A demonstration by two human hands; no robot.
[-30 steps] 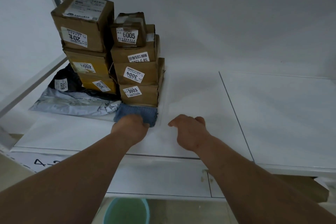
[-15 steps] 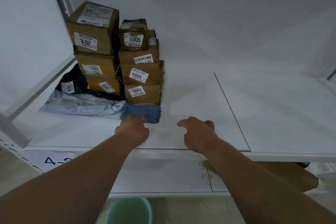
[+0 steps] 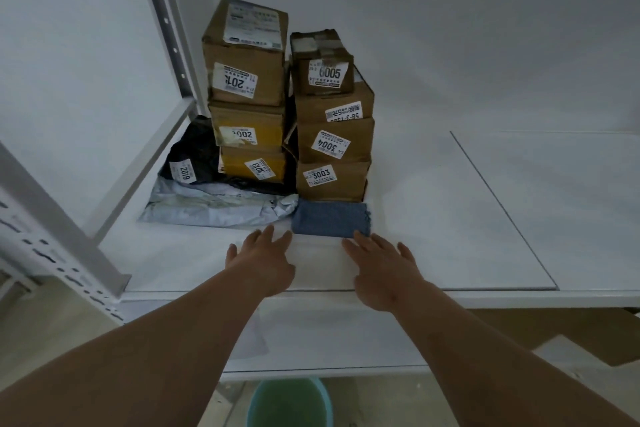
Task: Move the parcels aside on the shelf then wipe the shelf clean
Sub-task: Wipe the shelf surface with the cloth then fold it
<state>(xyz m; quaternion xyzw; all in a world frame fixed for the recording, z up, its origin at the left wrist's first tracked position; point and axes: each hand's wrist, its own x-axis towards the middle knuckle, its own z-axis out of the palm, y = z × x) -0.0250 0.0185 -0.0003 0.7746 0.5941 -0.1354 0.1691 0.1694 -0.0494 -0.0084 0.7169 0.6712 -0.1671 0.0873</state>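
Shelf (image 3: 450, 218): white surface, bare to the right of the parcels. Parcels (image 3: 332, 142): cardboard boxes stacked in two columns at the left rear, soft mailers lying just left of the stack; evidently already moved aside. Blue cloth (image 3: 330, 220): folded, flat on the shelf, touching the foot of the right column.

Change noted: a second ago the left hand (image 3: 259, 262) was curled on the cloth; it now lies just left of it, fingers spread, holding nothing. Right hand (image 3: 382, 265): was curled, now spread wide, fingertips at the cloth's front edge. Judgement: cloth released; wiping paused or finished.
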